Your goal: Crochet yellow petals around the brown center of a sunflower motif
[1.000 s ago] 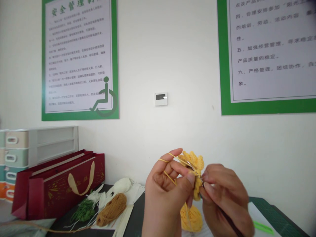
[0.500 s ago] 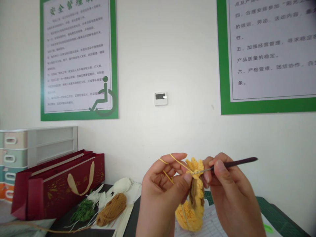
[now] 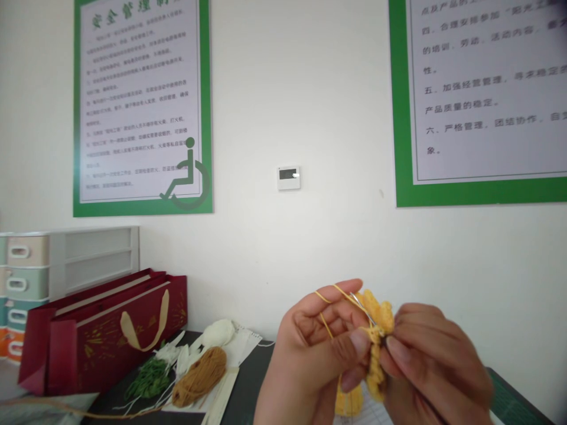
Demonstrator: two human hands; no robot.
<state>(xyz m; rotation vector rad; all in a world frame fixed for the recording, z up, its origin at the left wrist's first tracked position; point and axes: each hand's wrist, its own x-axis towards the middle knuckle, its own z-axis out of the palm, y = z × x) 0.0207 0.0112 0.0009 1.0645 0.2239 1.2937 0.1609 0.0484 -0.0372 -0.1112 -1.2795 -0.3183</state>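
Observation:
My left hand (image 3: 316, 348) pinches a yellow crochet piece (image 3: 376, 310) with petal-like bumps between thumb and fingers. Yellow yarn (image 3: 326, 324) loops round its raised index finger and runs to the piece. My right hand (image 3: 436, 360) is closed on a crochet hook (image 3: 358, 302); the metal tip passes up through the stitches and shows beside the yarn. Most of the dark handle is hidden by the right hand and points down toward me. Below the hands, partly covered by them, lies a yellow yarn ball (image 3: 348, 403) on printed paper.
On the dark table at left are a brown yarn skein (image 3: 200, 376), green yarn (image 3: 148, 378) and white yarn (image 3: 217, 333). Behind them stand a dark red gift bag (image 3: 106, 336) and a drawer unit (image 3: 95, 254). A green cutting mat (image 3: 514, 395) lies at right, before the wall.
Both hands and the crochet piece have moved right. The hook has turned from nearly level, handle to the right, to steep, its tip now up through the stitches and the handle down.

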